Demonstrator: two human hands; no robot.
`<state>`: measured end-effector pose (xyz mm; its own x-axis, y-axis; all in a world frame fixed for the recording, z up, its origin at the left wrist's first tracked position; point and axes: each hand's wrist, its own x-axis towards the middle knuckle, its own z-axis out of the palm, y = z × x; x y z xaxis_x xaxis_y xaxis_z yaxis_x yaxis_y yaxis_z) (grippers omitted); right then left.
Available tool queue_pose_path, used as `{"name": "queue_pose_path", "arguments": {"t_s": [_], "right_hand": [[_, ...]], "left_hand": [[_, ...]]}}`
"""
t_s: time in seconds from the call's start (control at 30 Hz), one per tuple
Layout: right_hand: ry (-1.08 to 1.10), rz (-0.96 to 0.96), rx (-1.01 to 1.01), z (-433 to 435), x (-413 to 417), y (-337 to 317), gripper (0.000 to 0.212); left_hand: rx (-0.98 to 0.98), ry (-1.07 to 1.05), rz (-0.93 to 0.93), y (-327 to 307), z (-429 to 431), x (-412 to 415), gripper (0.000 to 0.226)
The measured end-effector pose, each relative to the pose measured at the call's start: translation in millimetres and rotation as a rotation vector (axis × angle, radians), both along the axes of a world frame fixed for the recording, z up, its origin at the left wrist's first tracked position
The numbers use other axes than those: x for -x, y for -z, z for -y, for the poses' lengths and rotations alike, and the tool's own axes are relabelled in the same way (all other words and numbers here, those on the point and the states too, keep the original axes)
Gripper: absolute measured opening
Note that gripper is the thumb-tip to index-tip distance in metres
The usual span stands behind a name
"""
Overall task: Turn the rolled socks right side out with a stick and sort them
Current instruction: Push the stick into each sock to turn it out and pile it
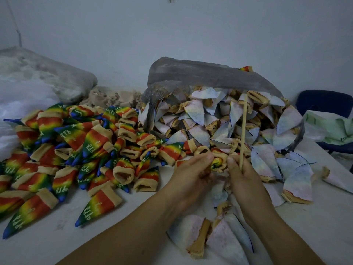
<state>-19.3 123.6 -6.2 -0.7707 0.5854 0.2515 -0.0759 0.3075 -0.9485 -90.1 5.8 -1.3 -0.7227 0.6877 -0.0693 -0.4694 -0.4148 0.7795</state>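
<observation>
The sock being worked (217, 162) sat just in front of the mouth of the plastic bag (191, 73). It was part-turned, with rainbow print showing at its centre and tan cuff bunched around it. The left hand (193, 171) pinched the cuff between thumb and fingertips, probably to anchor the fabric. The right hand (242, 176) was closed round the lower end of the stick (244, 127), which stood nearly upright before the bag. Whether its tip entered the sock could not be told. Pale inside-out socks (219, 121) spilled from the bag. Turned rainbow socks (76, 150) lay heaped left of the bag on the table (133, 207), keeping the two lots separate.
</observation>
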Motion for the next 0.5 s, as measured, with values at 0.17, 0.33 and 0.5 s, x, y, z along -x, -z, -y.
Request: {"name": "queue_pose_path", "arguments": {"t_s": [0.17,0.33,0.5], "right_hand": [[0.019,-0.012,-0.069,2,-2,-3,0.016],[-0.001,-0.079,-0.151,10,-6,-6,0.027],[-0.013,-0.082,-0.316,16,-4,-5,0.015]], "left_hand": [[0.003,0.056,-0.033,3,0,-4,0.033],[-0.021,-0.007,-0.073,7,-2,-3,0.024],[0.070,-0.123,-0.147,9,-1,-1,0.034]]}}
